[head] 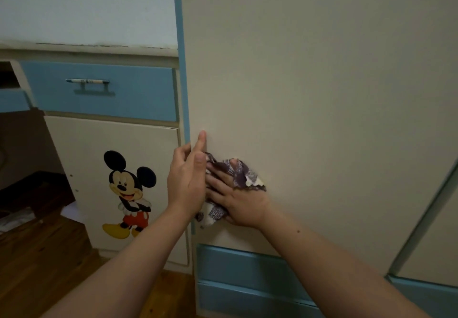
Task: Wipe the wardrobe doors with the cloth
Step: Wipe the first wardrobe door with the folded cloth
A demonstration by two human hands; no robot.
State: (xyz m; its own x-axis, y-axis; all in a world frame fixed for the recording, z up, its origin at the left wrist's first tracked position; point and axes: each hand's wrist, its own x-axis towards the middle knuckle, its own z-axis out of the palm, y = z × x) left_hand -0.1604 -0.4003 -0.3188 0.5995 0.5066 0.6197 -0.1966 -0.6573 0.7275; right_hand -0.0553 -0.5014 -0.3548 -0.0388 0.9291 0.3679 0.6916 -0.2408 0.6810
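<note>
A cream wardrobe door [309,82] with a blue edge strip fills the right of the view. My right hand [238,201] presses a crumpled purple-and-cream patterned cloth [240,174] flat against the door's lower left part, fingers spread over the cloth and pointing left. My left hand [188,179] rests against the door's left edge right beside the cloth, fingers straight and pointing up, holding nothing. Part of the cloth hangs below, between the two wrists.
Left of the wardrobe stands a desk unit with a blue drawer [101,89] and a cream cabinet door bearing a cartoon mouse sticker [128,193]. Blue drawers [247,273] sit under the wardrobe door. A second door [436,238] lies at the right. Wooden floor [42,263] spreads below left.
</note>
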